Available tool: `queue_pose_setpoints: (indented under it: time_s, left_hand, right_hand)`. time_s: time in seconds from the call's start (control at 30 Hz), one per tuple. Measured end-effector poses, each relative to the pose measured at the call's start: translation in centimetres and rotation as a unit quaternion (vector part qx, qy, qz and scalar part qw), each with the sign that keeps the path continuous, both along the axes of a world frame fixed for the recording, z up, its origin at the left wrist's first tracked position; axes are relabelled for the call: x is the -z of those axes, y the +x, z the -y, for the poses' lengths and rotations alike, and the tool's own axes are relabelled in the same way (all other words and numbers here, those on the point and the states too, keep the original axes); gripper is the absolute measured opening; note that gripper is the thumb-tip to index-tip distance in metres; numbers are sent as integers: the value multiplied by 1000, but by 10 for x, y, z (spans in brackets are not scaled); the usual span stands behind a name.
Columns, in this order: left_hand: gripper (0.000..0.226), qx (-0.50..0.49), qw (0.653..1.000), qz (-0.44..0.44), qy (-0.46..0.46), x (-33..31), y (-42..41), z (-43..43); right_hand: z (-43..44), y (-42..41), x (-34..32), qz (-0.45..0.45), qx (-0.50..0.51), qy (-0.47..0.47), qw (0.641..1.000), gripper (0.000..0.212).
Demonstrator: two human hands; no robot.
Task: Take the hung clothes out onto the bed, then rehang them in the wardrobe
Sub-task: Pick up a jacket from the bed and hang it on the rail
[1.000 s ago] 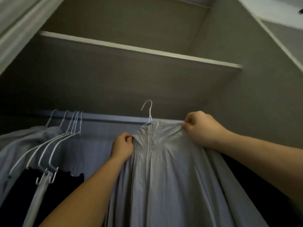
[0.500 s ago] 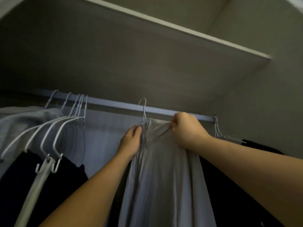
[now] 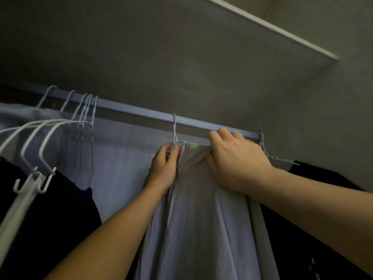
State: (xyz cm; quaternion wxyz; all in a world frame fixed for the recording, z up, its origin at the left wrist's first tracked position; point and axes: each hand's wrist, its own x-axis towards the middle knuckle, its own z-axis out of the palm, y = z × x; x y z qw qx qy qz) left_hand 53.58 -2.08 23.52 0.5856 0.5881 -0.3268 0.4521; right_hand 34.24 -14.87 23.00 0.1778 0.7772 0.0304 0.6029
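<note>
Grey garment [image 3: 201, 219] on hanger [image 3: 174, 128] hooked on rail [image 3: 131, 107]: L hand [image 3: 163, 167] fingers [image 3: 171, 151] pinch its top, R hand [image 3: 236, 164] fingers [image 3: 217, 136] clench fabric.

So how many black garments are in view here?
2: one black garment at lower left under the bunched hangers, the other black garment at far right. More may hide behind the pale garment.

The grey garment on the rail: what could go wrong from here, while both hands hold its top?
1. The grey garment is bunched between the left hand and the right hand under its hanger hook; released so, it may slide off the hanger.
2. The right hand is close to the wire hanger at the end of the rail and might knock it.
</note>
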Motion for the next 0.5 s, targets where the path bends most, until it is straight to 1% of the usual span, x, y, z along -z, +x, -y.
queue_pose_setpoints:
  time_s: [0.03, 0.07, 0.17, 0.23, 0.3, 0.5]
  left_hand:
    - [74, 1, 1000, -3, 4, 1, 1, 4]
    - [79, 2, 1000, -4, 7, 2, 2, 8]
    - [84, -11, 999, -14, 40, 5, 3, 23]
    - [81, -22, 997, -26, 62, 6, 3, 35]
    - [81, -23, 997, -29, 74, 7, 3, 50]
    - [82, 12, 996, -35, 85, 8, 3, 106]
  right_hand:
    - [2, -2, 5, 18, 34, -56, 998, 33]
    - [4, -3, 9, 16, 65, -89, 994, 42]
    - [12, -4, 22, -46, 128, -113, 984, 71]
    - [19, -4, 27, -81, 145, -104, 981, 83]
    - [28, -7, 29, -100, 146, -83, 981, 87]
    - [63, -13, 31, -145, 185, -60, 970, 81]
